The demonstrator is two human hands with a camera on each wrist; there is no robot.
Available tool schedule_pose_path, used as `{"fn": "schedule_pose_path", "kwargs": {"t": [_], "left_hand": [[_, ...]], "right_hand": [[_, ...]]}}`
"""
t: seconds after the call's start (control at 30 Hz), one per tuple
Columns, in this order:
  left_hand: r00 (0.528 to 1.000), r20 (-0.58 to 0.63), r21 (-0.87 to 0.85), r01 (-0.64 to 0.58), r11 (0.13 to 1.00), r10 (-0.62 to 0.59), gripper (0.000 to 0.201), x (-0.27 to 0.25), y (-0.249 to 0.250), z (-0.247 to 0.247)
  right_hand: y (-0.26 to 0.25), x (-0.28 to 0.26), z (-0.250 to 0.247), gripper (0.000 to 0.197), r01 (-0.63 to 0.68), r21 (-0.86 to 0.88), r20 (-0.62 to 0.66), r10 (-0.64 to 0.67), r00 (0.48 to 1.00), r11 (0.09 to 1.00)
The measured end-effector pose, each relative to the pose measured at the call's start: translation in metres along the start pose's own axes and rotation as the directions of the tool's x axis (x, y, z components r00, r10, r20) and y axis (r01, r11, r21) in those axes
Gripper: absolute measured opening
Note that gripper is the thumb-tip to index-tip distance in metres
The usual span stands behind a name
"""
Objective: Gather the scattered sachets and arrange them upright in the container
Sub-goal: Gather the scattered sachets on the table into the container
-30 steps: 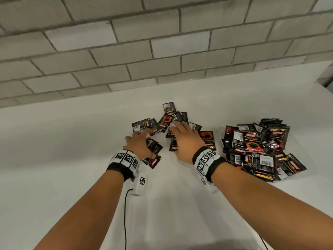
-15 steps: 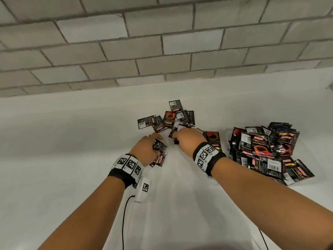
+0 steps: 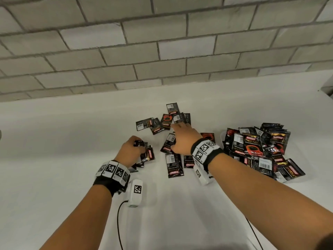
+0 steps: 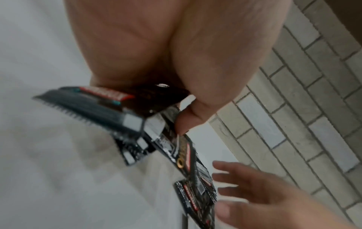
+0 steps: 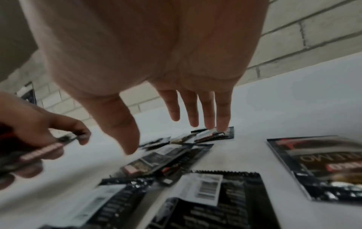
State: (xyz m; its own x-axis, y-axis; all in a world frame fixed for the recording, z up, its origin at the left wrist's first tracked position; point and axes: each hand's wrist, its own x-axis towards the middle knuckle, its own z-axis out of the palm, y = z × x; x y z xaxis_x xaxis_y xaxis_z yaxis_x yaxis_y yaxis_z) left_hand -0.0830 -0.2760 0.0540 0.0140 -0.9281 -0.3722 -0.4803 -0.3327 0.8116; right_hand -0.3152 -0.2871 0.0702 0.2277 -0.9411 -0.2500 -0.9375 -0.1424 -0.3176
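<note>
Sachets [image 3: 173, 165] lie loose mid-counter, toward its back edge; my left hand [image 3: 130, 153] pinches a small bundle [image 4: 125, 111]. My right hand [image 3: 183, 139] hovers spread above them. I'd sweep several flat together, square their edges, then pinch.

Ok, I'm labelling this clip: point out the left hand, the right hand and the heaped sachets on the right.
left hand [image 3: 130, 152], head view, on the back of the hand.
right hand [image 3: 185, 139], head view, on the back of the hand.
heaped sachets [image 3: 252, 145], head view, on a top sachet's front.
</note>
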Motion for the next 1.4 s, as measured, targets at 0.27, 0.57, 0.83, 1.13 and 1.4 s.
{"fn": "schedule_pose_path", "kwargs": {"t": [0.27,0.57,0.83,1.13,1.4], "left_hand": [[0.98,0.106,-0.468,0.2,0.86,-0.17,0.051,-0.029,-0.007,-0.014],[0.987,0.133,-0.423,0.141,0.895,-0.093,0.044,-0.022,-0.008,0.0],[0.989,0.138,0.016,-0.063,0.998,0.061,0.043,-0.023,-0.004,0.023],[1.0,0.013,0.104,-0.024,0.994,0.023,0.066,-0.028,0.002,0.002],[0.988,0.13,0.671,-0.145,0.727,0.077,0.059,-0.012,0.024,0.045]], "right_hand": [[-0.006,0.012,0.025,0.089,-0.049,-0.076,0.117,0.058,0.991,0.996],[-0.005,0.0,0.021,0.083,-0.035,0.212,0.091,0.016,0.996,0.977],[-0.013,-0.014,0.028,0.035,0.031,0.333,0.088,-0.064,0.994,0.942],[-0.012,-0.03,-0.016,0.046,0.067,0.256,0.018,-0.074,0.997,0.964],[0.01,-0.049,0.013,0.058,0.038,-0.215,0.183,0.002,0.983,0.976]]}}
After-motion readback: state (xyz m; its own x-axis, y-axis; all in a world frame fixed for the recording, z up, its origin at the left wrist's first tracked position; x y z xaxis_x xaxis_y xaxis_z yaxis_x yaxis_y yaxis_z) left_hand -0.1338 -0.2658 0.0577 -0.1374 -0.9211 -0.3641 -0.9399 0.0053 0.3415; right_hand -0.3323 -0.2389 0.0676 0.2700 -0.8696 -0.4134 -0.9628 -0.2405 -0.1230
